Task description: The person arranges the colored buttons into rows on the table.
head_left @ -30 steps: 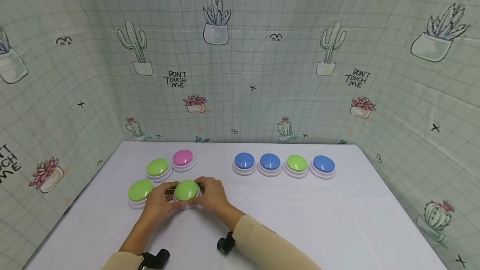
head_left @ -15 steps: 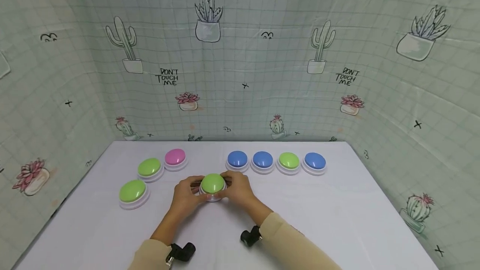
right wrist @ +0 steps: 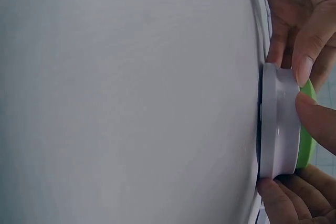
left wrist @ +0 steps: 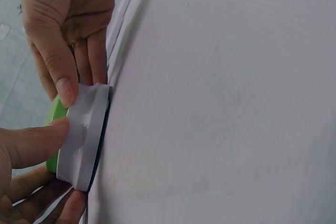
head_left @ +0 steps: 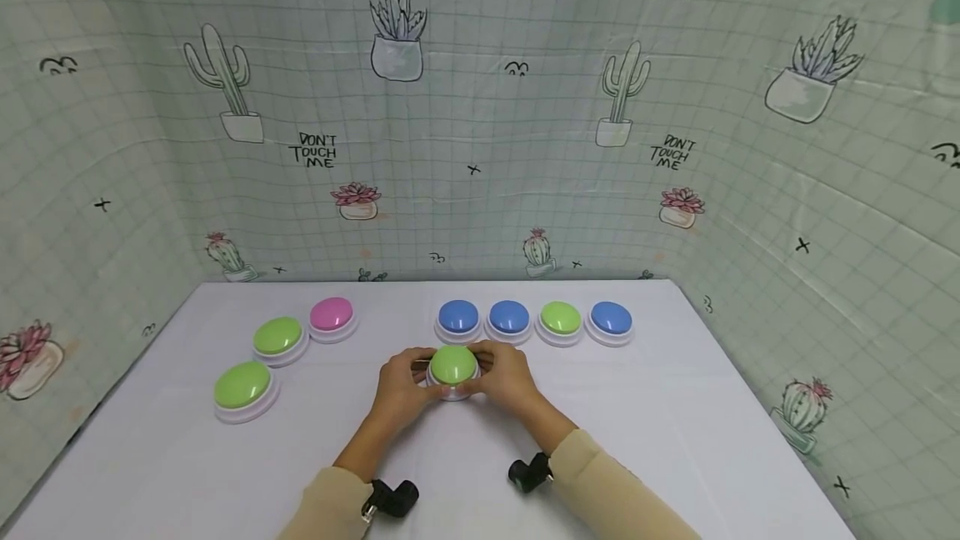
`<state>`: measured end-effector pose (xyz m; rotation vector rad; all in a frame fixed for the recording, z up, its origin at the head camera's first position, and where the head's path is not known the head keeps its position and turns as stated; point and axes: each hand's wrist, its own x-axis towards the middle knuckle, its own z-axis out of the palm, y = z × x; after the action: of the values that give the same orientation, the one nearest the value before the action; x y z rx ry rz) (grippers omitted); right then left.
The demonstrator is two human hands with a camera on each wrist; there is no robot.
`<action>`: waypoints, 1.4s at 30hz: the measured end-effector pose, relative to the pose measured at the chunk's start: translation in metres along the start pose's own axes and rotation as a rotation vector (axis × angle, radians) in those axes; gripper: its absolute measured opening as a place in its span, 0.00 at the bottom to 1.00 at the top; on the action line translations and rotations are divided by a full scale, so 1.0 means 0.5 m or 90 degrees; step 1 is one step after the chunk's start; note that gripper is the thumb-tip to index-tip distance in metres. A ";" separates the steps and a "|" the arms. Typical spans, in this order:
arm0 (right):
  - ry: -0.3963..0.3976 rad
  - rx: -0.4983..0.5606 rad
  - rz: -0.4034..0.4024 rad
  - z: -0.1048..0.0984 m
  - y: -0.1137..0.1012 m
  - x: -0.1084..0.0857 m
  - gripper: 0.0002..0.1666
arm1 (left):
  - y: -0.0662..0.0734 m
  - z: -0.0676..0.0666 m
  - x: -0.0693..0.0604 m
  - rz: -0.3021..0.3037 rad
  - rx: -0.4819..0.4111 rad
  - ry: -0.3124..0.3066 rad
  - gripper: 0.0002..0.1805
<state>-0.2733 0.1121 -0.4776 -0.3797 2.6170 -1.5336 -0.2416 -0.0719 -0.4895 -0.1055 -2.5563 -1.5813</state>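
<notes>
Both hands hold a push button with a green dome and white base, low over the white table in front of the blue buttons. My left hand grips its left side, thumb on the near face of the base. From the right, my right hand grips it the same way, the thumbs close together. In the left wrist view the white base appears side-on, its dark underside close to the cloth. The right wrist view shows the base too; whether it touches the table I cannot tell.
Behind the hands runs a row: blue button, blue button, green button, blue button. On the left sit a pink button and two green ones. A patterned cloth wall encloses the table.
Both hands have carried the green button rightward, away from the left group to in front of the blue buttons. The head view has turned slightly right. The other buttons stay put on the table.
</notes>
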 end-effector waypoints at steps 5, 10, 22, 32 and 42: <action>0.002 -0.001 0.005 -0.012 0.007 -0.002 0.39 | 0.003 0.012 0.004 -0.004 -0.002 0.003 0.32; 0.003 -0.020 0.000 -0.019 0.011 -0.004 0.38 | 0.003 0.018 0.004 -0.003 -0.007 -0.001 0.32; -0.005 -0.075 -0.027 -0.020 0.011 0.001 0.36 | -0.005 0.006 0.006 0.004 -0.015 0.003 0.31; -0.020 -0.130 -0.002 -0.025 0.004 0.003 0.36 | -0.010 0.006 0.008 -0.002 -0.026 -0.031 0.29; -0.018 -0.134 -0.006 -0.025 0.002 0.000 0.39 | -0.022 0.009 0.006 0.024 -0.031 -0.022 0.28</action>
<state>-0.2761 0.1232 -0.4725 -0.4265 2.7658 -1.2469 -0.2465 -0.0727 -0.5006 -0.1861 -2.5262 -1.6417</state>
